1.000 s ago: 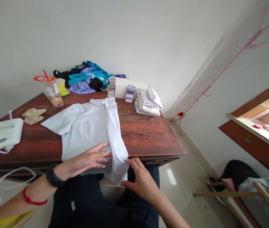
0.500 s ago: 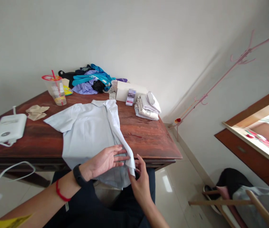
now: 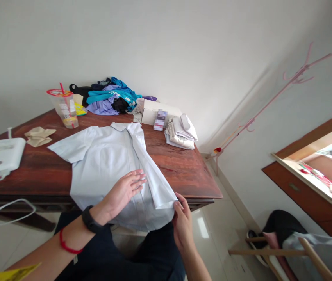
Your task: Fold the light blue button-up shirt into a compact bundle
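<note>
White shirt [image 3: 104,160], pinched at four o'clock by the right hand [image 3: 182,221], is now best drawn taut, the left hand [image 3: 124,194] loosely spread.

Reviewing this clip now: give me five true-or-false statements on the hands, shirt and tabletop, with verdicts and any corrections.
1. The right hand pinches the pale shirt near its lower edge. True.
2. The left hand grips the shirt's collar. False: it is open over the shirt's front.
3. A red straw stands in the plastic cup. True.
4. The whole shirt lies on the table. False: its lower part extends past the front edge.
5. The folded stack is right of the cup. True.
</note>
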A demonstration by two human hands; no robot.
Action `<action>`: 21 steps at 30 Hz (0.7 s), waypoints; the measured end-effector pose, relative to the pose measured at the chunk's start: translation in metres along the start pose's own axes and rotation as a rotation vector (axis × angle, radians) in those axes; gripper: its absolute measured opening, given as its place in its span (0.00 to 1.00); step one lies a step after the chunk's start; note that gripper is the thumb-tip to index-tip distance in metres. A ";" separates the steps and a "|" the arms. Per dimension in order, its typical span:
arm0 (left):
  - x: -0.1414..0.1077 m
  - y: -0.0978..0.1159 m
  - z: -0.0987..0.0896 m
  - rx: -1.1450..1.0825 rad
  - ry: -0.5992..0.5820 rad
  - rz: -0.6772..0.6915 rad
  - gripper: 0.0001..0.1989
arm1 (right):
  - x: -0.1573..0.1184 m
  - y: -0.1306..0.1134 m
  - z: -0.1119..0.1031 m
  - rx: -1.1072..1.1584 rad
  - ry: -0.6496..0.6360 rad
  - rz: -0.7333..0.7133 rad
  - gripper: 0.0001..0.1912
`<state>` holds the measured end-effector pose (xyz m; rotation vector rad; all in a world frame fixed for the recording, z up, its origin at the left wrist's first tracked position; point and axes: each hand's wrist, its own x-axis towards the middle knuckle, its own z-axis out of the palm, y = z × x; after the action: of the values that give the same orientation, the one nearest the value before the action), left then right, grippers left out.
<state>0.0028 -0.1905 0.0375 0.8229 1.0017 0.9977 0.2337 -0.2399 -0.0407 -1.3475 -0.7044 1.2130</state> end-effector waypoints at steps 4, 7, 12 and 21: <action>0.002 0.004 -0.003 0.031 -0.110 -0.127 0.27 | -0.001 0.001 -0.002 -0.006 -0.017 0.050 0.28; 0.009 0.008 0.004 -0.097 -0.156 -0.186 0.27 | 0.000 0.000 -0.002 0.008 -0.063 0.029 0.28; 0.015 0.010 0.013 -0.284 -0.136 -0.236 0.18 | 0.004 -0.008 0.003 0.024 -0.164 0.002 0.17; 0.024 0.003 0.030 -0.809 -0.083 -0.276 0.16 | -0.027 -0.025 0.047 -0.528 -0.423 -0.762 0.10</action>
<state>0.0350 -0.1702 0.0432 0.0498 0.5350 1.0005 0.1879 -0.2442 -0.0027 -1.0483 -1.7465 0.6970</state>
